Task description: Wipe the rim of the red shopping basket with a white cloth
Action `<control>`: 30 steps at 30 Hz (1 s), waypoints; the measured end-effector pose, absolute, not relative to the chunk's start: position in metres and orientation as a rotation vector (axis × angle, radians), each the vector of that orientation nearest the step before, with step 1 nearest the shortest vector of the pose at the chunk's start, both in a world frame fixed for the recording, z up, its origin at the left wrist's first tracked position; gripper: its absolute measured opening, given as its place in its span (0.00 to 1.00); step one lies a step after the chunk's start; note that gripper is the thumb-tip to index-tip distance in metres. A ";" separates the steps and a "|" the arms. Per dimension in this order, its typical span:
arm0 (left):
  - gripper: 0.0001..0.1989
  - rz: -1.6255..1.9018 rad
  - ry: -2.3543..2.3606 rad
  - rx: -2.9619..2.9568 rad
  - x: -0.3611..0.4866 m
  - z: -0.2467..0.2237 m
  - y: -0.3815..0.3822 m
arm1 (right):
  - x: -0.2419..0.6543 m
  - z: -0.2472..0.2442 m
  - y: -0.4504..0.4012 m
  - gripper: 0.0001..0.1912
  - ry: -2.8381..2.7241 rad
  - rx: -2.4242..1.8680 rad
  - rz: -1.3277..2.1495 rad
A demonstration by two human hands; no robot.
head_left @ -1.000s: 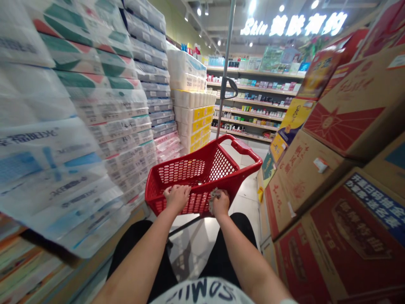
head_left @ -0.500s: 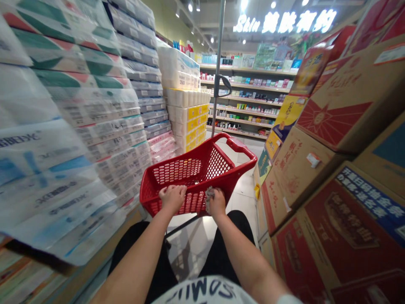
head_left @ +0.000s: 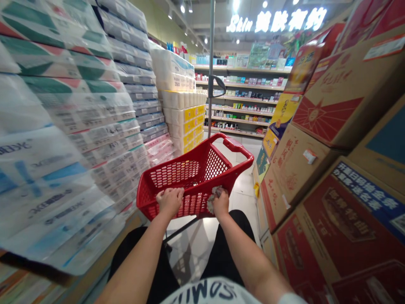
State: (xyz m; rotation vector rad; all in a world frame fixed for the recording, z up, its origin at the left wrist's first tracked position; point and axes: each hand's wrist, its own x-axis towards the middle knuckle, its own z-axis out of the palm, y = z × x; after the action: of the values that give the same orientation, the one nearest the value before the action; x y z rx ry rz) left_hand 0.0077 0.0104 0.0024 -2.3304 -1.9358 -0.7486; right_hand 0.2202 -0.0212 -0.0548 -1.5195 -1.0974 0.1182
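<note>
In front of my knees stands a red plastic shopping cart (head_left: 196, 173) with perforated sides, its handle at the far right end. My left hand (head_left: 170, 201) is closed over the cart's near rim, fingers curled around it. My right hand (head_left: 221, 203) presses a crumpled greyish cloth (head_left: 211, 202) against the outside of the near side wall, close to the handle end. The fingers bunch around the cloth and hide part of it. The basket's interior shows no goods that I can make out.
Wrapped tissue packs (head_left: 63, 109) are stacked high on the left. Cardboard cartons (head_left: 319, 126) rise close on the right. A grey metal pole (head_left: 211, 55) stands behind the cart. Stocked shelves (head_left: 240, 84) line the back, and pale floor tiles (head_left: 236, 198) run between the stacks.
My right hand has shifted slightly to the right along the cart's side with the cloth, more of which now shows. My left hand stays on the rim. The whole view has shifted slightly.
</note>
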 end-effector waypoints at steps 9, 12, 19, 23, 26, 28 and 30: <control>0.16 -0.759 -1.935 -2.344 0.003 0.005 0.009 | 0.199 -0.033 -0.019 0.11 -1.072 -1.444 0.121; 0.15 -0.742 -1.936 -2.342 0.001 0.004 0.009 | 0.197 -0.034 -0.019 0.11 -1.100 -1.473 0.170; 0.16 -0.770 -1.923 -2.322 -0.006 0.000 0.011 | 0.204 -0.051 -0.019 0.14 -0.992 -1.593 0.269; 0.16 -0.777 -1.917 -2.314 -0.007 0.000 0.009 | 0.200 -0.052 -0.019 0.14 -1.008 -1.559 0.286; 0.16 -0.764 -1.923 -2.308 -0.006 0.002 0.008 | 0.200 -0.052 -0.022 0.14 -0.999 -1.569 0.306; 0.17 -0.758 -1.926 -2.293 -0.006 0.002 0.008 | 0.202 -0.054 -0.023 0.14 -1.058 -1.564 0.271; 0.17 -0.752 -1.923 -2.282 -0.005 0.001 0.009 | 0.203 -0.056 -0.024 0.14 -1.103 -1.548 0.251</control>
State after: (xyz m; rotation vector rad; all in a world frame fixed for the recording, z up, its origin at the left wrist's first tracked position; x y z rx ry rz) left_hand -0.0053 0.0086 0.0013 -2.2824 -1.9227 -0.7519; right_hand 0.2032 -0.0241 -0.0559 -1.5479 -1.1028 0.2510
